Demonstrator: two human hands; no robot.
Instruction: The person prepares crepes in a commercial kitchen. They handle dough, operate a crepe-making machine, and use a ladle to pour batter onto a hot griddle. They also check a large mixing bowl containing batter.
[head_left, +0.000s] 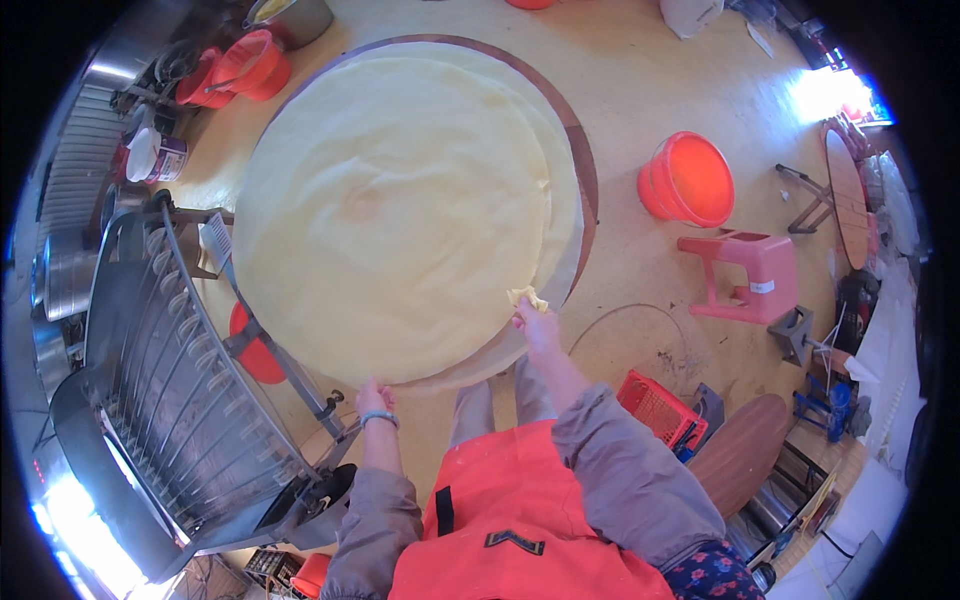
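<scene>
A very wide, thin, pale yellow round sheet (390, 210), like a dough sheet or pancake, lies spread on a round brown board (585, 165). Other pale layers show beneath it along the right side. My left hand (375, 399) is at the sheet's near edge, fingers closed there as if pinching it. Over the near right edge, my right hand (535, 318) is closed on a small crumpled pale yellow piece (526, 297) that looks like the same material. Whether this piece is still joined to the sheet cannot be told.
On the left stands a dark metal machine (200, 380) with a row of rods. To the right are a red bucket (690, 180), a pink stool (755, 275) and a red crate (655, 410). Red tubs (258, 68) stand at the far left.
</scene>
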